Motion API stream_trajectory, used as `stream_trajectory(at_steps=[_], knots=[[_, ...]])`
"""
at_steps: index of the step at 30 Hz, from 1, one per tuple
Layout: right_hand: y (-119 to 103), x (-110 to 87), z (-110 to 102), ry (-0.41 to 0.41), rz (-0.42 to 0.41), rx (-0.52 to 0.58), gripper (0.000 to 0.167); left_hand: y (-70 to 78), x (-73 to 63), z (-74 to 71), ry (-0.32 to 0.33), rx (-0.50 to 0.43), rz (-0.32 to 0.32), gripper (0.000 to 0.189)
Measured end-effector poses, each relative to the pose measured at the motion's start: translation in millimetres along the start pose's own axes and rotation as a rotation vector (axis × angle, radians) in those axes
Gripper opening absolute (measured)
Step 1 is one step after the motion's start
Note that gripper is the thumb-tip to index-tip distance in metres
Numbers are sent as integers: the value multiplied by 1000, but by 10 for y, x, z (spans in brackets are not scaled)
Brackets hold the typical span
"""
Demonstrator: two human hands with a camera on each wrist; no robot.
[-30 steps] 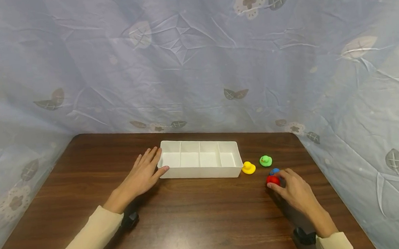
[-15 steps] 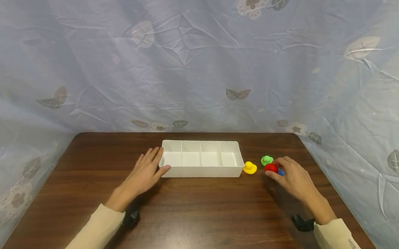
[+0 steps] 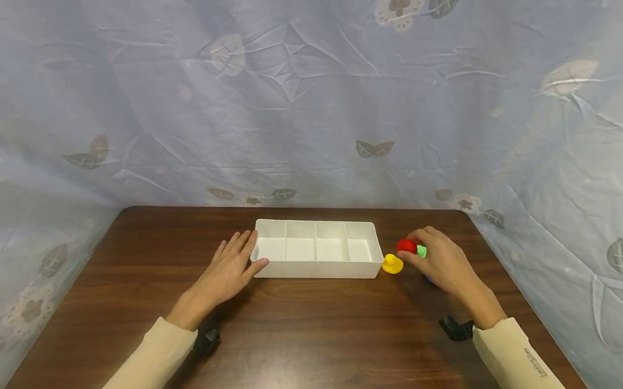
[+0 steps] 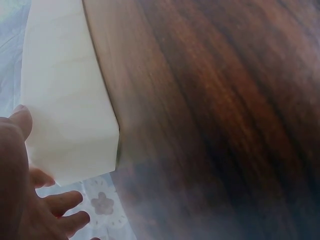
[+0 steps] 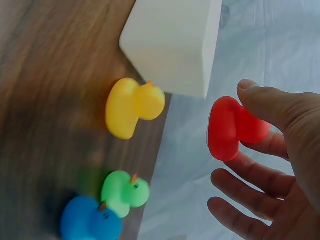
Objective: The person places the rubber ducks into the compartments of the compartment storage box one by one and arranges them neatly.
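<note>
Pinched between the thumb and fingers of my right hand [image 3: 444, 264] is a red toy duck [image 5: 225, 129], held up off the table near the tray's right end. A yellow duck [image 3: 392, 264] stands by the tray's right front corner. Partly behind my right hand are a green duck [image 3: 421, 251] and a blue duck [image 5: 87, 220], which is almost hidden in the head view. My left hand [image 3: 223, 280] rests with straight, spread fingers against the left end of the white tray [image 3: 316, 269]. The tray has several compartments in a row with nothing in them.
The dark wooden table [image 3: 320, 337] extends in front of the tray. A patterned pale cloth [image 3: 306, 99] hangs behind the table and along both sides. Black wrist devices [image 3: 456, 328] sit below both wrists.
My right hand has lifted the red duck from beside the blue one and carried it up and left, past the green duck. My left hand stays at the tray.
</note>
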State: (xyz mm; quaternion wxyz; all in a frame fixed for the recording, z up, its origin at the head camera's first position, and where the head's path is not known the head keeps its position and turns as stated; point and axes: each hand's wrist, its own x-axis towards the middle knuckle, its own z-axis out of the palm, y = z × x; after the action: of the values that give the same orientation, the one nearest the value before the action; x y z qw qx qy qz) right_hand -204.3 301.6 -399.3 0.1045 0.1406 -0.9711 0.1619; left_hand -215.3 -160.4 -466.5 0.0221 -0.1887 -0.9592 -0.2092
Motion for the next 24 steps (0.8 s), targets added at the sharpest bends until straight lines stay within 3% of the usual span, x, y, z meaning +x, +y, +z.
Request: stream_trajectory(at_steps=[7,24], knots=[[-122,151,-27,-8,-31,16,42,7,23,-16,-5,6,2,83],[-463,443,41,-57,-73,44,36,-6,-5,-24,-14,2,-12,83]])
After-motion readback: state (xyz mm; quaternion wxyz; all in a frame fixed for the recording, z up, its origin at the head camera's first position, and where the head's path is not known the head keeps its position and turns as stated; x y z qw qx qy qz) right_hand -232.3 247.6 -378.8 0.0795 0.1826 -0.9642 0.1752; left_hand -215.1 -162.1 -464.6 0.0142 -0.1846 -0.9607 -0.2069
